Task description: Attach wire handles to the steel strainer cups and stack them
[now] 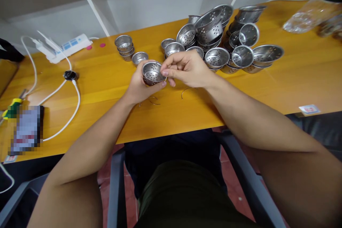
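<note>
My left hand is wrapped round a small perforated metal cup, tilted so that its holed inside faces me. At the cup's right rim, the thumb and fingers of my right hand are pinched together. What they hold, if anything, is too small to make out; a thin wire-like line shows by the rim. Below my hands, a curved thin wire lies on the table, and another bent wire lies under my right wrist. Just behind the held cup sits a similar metal cup.
A stack of small cups stands at the back. Piled perforated bowls and cups fill the back right. At left are a power strip, white cables, a screwdriver and a blurred-out flat object. A plastic bottle lies far right.
</note>
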`<state>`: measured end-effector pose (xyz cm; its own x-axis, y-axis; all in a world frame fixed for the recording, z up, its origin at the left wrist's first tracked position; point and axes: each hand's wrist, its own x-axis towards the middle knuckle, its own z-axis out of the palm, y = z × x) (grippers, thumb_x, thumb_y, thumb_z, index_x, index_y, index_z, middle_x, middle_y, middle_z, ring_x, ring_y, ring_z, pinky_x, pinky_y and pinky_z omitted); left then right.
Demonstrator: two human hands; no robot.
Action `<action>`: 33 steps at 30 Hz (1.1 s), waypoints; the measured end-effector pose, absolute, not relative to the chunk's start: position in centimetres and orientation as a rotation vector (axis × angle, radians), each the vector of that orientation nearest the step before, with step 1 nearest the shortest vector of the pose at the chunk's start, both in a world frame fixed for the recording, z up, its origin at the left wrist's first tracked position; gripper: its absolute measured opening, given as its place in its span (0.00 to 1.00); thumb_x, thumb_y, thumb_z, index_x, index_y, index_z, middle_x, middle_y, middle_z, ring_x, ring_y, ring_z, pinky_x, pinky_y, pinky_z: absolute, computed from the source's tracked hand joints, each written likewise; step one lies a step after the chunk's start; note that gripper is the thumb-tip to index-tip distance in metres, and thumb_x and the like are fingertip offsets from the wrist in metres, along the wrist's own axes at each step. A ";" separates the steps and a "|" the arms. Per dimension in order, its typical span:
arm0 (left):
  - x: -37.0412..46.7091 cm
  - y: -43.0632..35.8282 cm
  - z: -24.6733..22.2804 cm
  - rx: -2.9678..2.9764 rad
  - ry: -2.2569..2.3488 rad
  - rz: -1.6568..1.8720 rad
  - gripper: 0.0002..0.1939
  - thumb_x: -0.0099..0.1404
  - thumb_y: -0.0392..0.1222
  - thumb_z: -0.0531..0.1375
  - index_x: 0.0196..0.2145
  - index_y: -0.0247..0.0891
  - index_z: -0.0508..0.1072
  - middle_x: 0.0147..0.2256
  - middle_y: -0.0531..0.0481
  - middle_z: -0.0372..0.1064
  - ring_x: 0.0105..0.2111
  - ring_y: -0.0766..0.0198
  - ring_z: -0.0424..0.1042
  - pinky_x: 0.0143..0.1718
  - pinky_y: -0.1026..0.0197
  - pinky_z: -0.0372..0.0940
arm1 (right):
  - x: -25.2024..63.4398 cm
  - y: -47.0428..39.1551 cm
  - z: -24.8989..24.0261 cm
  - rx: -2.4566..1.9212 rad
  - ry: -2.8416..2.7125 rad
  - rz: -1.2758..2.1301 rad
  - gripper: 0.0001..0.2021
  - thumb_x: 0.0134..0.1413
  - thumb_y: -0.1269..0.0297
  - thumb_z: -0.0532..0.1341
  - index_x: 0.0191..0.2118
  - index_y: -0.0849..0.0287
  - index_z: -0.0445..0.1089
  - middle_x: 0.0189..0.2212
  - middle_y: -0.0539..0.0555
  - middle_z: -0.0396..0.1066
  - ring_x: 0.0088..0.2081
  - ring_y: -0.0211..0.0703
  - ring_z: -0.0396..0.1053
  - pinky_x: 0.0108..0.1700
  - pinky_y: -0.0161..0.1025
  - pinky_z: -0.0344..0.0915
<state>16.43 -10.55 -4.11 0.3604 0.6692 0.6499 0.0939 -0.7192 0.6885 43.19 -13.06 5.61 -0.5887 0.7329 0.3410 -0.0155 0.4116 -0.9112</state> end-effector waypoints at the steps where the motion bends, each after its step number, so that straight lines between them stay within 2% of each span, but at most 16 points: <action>1: 16.5 -10.6 -4.1 2.068 0.648 1.371 0.49 0.71 0.72 0.87 0.76 0.55 0.71 0.61 0.46 0.84 0.58 0.48 0.91 0.68 0.39 0.87 | 43.4 -13.0 5.7 -0.596 -1.904 1.247 0.32 0.72 0.26 0.81 0.51 0.54 0.83 0.31 0.48 0.78 0.33 0.44 0.79 0.40 0.43 0.82; 6: 16.6 -10.8 -3.8 2.042 0.642 1.383 0.47 0.71 0.74 0.86 0.73 0.53 0.73 0.59 0.46 0.85 0.56 0.49 0.92 0.63 0.42 0.89 | 44.5 -12.5 5.8 -0.419 -1.928 1.371 0.31 0.73 0.39 0.85 0.63 0.60 0.86 0.50 0.57 0.88 0.39 0.40 0.85 0.46 0.39 0.87; 9: 16.6 -10.8 -3.7 2.016 0.634 1.372 0.46 0.72 0.74 0.85 0.73 0.52 0.73 0.58 0.47 0.86 0.54 0.51 0.93 0.59 0.45 0.90 | 44.7 -12.3 5.6 -0.377 -1.918 1.415 0.32 0.73 0.44 0.87 0.66 0.62 0.86 0.54 0.59 0.89 0.41 0.40 0.87 0.50 0.38 0.89; 12: 16.9 -11.1 -3.5 1.974 0.578 1.367 0.46 0.73 0.74 0.85 0.72 0.53 0.72 0.58 0.47 0.86 0.54 0.51 0.93 0.60 0.44 0.90 | 44.5 -12.2 5.4 -0.400 -1.892 1.420 0.31 0.71 0.44 0.88 0.64 0.61 0.86 0.52 0.58 0.89 0.41 0.40 0.89 0.51 0.38 0.90; 15: 17.2 -11.5 -3.2 1.930 0.596 1.353 0.48 0.70 0.74 0.87 0.71 0.52 0.72 0.57 0.47 0.86 0.56 0.49 0.92 0.64 0.42 0.89 | 43.9 -12.1 5.0 -0.385 -1.856 1.387 0.29 0.69 0.42 0.89 0.57 0.60 0.86 0.44 0.55 0.88 0.39 0.41 0.88 0.45 0.37 0.89; 18: 17.2 -11.6 -3.1 1.933 0.646 1.343 0.49 0.68 0.76 0.87 0.70 0.50 0.74 0.59 0.46 0.84 0.59 0.47 0.91 0.67 0.41 0.87 | 43.3 -12.0 4.5 -0.383 -1.816 1.333 0.28 0.64 0.42 0.92 0.49 0.59 0.85 0.34 0.50 0.84 0.32 0.39 0.83 0.37 0.35 0.85; 21: 16.9 -11.3 -3.2 2.003 0.668 1.326 0.49 0.69 0.77 0.86 0.72 0.50 0.75 0.60 0.45 0.83 0.61 0.46 0.90 0.68 0.40 0.87 | 42.8 -12.1 4.2 -0.416 -1.795 1.296 0.29 0.60 0.41 0.93 0.45 0.56 0.83 0.29 0.47 0.79 0.27 0.37 0.77 0.31 0.36 0.80; 25: 16.3 -10.9 -3.3 2.088 0.656 1.320 0.47 0.73 0.78 0.83 0.74 0.52 0.74 0.60 0.45 0.82 0.60 0.46 0.90 0.67 0.38 0.87 | 42.5 -12.3 3.9 -0.428 -1.812 1.284 0.29 0.63 0.39 0.92 0.46 0.54 0.82 0.28 0.47 0.79 0.26 0.39 0.77 0.30 0.37 0.77; 30: 16.2 -11.1 -3.1 2.134 0.744 1.316 0.47 0.75 0.78 0.82 0.75 0.53 0.72 0.61 0.44 0.82 0.66 0.41 0.89 0.71 0.34 0.86 | 42.3 -12.4 3.6 -0.447 -1.804 1.260 0.29 0.65 0.38 0.90 0.48 0.54 0.81 0.30 0.48 0.80 0.28 0.41 0.77 0.32 0.39 0.78; 33: 16.2 -11.3 -3.1 2.156 0.763 1.321 0.47 0.76 0.78 0.81 0.76 0.54 0.70 0.62 0.44 0.81 0.65 0.41 0.89 0.70 0.34 0.87 | 42.2 -12.5 3.5 -0.457 -1.794 1.245 0.29 0.66 0.38 0.90 0.49 0.54 0.81 0.32 0.50 0.83 0.28 0.42 0.78 0.31 0.39 0.77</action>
